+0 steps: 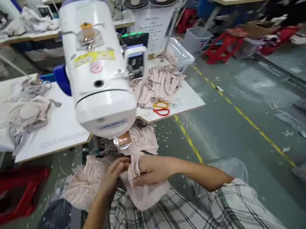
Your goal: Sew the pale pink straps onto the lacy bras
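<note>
A pale pink lace bra [145, 195] hangs over the lap, just below the head of a white sewing machine [104, 101]. My right hand [156, 168] is closed on its lace edge, with some fingers behind the cloth. At the left edge of the same bra, my left hand [117, 172] has its fingers curled in against the fabric. More pink lace cups [145, 138] lie under the machine head, close to the needle area, which is hidden. A bunch of similar bras [86, 186] hangs beside my left forearm; whether it joins the held one I cannot tell.
Scissors with red and yellow handles [161, 111] lie at the right table edge, before a heap of pink fabric strips [162, 82]. Bra pieces [28, 113] cover part of the left tabletop. A clear plastic bin [181, 54] stands behind; a red stool [31, 190] is lower left.
</note>
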The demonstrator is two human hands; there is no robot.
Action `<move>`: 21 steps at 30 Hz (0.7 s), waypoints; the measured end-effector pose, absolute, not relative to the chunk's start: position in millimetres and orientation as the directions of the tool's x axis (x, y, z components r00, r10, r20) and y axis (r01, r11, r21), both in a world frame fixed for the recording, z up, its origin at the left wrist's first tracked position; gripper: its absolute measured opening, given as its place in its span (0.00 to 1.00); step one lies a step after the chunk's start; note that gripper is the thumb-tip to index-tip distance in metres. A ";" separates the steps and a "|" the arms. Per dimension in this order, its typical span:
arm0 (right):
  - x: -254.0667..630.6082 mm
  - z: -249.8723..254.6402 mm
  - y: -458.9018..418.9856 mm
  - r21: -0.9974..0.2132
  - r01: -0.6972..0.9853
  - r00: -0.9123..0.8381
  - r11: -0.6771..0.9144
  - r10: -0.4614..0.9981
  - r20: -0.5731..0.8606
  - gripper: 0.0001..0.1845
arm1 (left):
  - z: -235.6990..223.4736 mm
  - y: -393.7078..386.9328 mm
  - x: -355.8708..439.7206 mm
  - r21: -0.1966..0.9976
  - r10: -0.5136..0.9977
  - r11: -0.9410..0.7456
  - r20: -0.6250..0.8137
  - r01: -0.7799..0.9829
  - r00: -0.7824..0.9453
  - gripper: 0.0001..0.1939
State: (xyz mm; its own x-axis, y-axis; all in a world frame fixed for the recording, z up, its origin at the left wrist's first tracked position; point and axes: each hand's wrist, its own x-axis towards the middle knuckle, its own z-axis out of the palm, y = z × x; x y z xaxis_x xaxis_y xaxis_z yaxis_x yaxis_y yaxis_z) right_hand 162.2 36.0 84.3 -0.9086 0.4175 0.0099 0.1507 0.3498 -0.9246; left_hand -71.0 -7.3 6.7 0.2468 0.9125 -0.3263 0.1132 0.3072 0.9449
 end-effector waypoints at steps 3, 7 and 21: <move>205.3 109.8 32.8 -0.981 0.154 -0.923 0.115 0.371 -0.102 0.23 | -0.3 12.7 -20.8 0.891 0.823 0.451 -0.393 -0.051 0.411 0.23; 226.0 107.1 34.1 -0.993 0.097 -0.940 -0.067 0.323 -0.114 0.29 | 0.5 9.1 16.1 0.825 0.778 0.535 -0.395 -0.183 0.489 0.27; 286.1 67.4 249.4 -0.430 0.895 0.154 -0.117 0.987 0.052 0.24 | 15.0 5.4 19.9 0.898 0.870 0.436 -0.438 0.063 0.227 0.21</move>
